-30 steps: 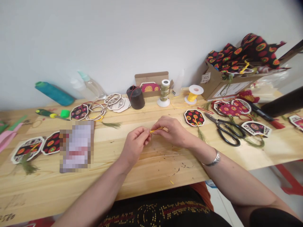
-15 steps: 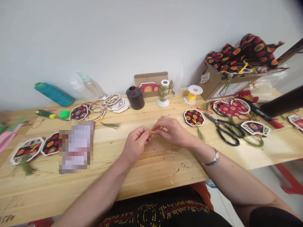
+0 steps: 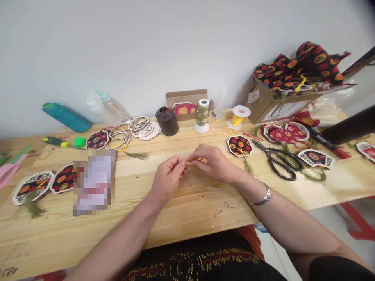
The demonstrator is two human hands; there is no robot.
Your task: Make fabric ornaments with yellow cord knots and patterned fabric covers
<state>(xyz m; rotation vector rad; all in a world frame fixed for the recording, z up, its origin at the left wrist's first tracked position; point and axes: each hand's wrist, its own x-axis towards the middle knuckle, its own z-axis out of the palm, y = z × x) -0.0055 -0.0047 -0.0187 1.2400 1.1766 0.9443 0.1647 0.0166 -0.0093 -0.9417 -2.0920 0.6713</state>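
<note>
Presently: yellow cord pinched between two hands, lying crosswise

Grip. The left hand [image 3: 169, 175] has thumb and forefinger closed, with no visible gap, on one part of a thin yellow cord [image 3: 188, 162]. The right hand [image 3: 213, 163] pinches the same cord just beside that point, its fingertips almost meeting the left's. Whether the curled left fingers hold more of it: cannot tell.

Axis. The short visible length leads from the left fingertips toward the right hand, roughly along the near edge of the table [image 3: 175, 218], its right part angled slightly toward the far edge. Neither hand is nearer; both are on it. Where the ends point is hidden by the fingers.

Position. Cord and hands are over the middle of the table, between far and near edges.

Surroundings. Just beyond the right hand, toward the right end: a patterned disc [image 3: 239, 146], its green tassel pointing to the near edge. Next to it, black-handled scissors [image 3: 268, 151], blades toward the far edge. Toward the far edge stand a spool of yellow cord [image 3: 236, 120], an olive thread spool [image 3: 203, 113] and a dark spool [image 3: 167, 124]. One yellow scrap [image 3: 212, 226] lies close to the near edge.
</note>
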